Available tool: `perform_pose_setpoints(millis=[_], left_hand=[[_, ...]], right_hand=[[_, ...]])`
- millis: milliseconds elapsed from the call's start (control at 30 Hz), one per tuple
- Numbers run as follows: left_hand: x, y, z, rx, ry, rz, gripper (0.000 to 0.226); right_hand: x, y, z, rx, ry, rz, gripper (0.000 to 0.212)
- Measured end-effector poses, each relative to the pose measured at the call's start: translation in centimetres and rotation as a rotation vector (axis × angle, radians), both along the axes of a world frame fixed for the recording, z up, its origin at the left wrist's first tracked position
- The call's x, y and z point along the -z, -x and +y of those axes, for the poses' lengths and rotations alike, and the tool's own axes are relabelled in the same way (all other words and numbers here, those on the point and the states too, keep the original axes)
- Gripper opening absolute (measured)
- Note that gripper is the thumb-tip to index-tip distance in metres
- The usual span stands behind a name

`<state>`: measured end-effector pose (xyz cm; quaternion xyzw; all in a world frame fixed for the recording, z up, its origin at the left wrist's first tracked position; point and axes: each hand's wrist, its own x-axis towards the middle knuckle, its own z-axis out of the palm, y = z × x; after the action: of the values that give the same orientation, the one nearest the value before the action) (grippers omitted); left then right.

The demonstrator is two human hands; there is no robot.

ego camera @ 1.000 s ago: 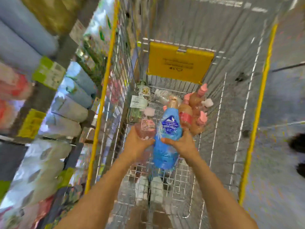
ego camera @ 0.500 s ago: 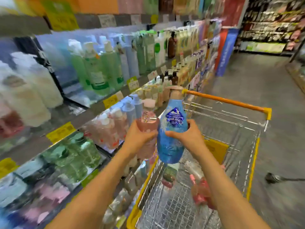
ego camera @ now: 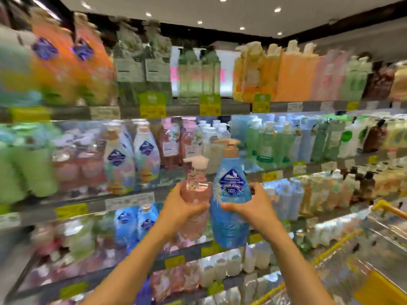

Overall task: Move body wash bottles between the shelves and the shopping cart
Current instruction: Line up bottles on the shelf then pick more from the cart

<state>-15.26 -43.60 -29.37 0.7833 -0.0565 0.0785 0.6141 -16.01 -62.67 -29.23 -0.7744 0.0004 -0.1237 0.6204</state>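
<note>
My left hand [ego camera: 179,209] grips a pink clear pump bottle [ego camera: 196,190] around its middle. Beside it, my right hand [ego camera: 253,204] grips a taller blue pump bottle [ego camera: 230,194] with a dark blue crest label and a tan pump. Both bottles are upright, side by side, held up in front of the shelves [ego camera: 132,200]. Matching blue bottles [ego camera: 136,223] stand on the lower shelf to the left. The yellow-rimmed wire shopping cart [ego camera: 343,245] is at the lower right.
Four shelf levels packed with pump bottles fill the view: orange and green ones on top, pastel crest-label bottles [ego camera: 132,159] mid left, white bottles [ego camera: 220,269] low. Yellow price tags [ego camera: 70,210] line the shelf edges. The view is blurred.
Both bottles were lifted out of the cart and raised in front of the shelves. My view swung from down into the cart up to face the shelves. Both grips are unchanged.
</note>
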Motion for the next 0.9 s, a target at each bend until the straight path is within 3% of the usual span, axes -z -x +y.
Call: perform_pose_setpoints(millis=[233,433,900], left_hand=[[0.7,6.7,7.6,-0.216,0.08,0.018,0.052],[-0.1,9.6,12.3,-0.276,0.085,-0.044,0.049],[6.0,7.6,22.6,-0.37,0.033,0.061,0.055]], right_hand=[[0.9,3.7,7.3,-0.251,0.063,0.033,0.061],[1.4,4.9,12.6,-0.354,0.038,0.004,0.06],[7.3,1.5,22.2,-0.497,0.027,0.014,0.066]])
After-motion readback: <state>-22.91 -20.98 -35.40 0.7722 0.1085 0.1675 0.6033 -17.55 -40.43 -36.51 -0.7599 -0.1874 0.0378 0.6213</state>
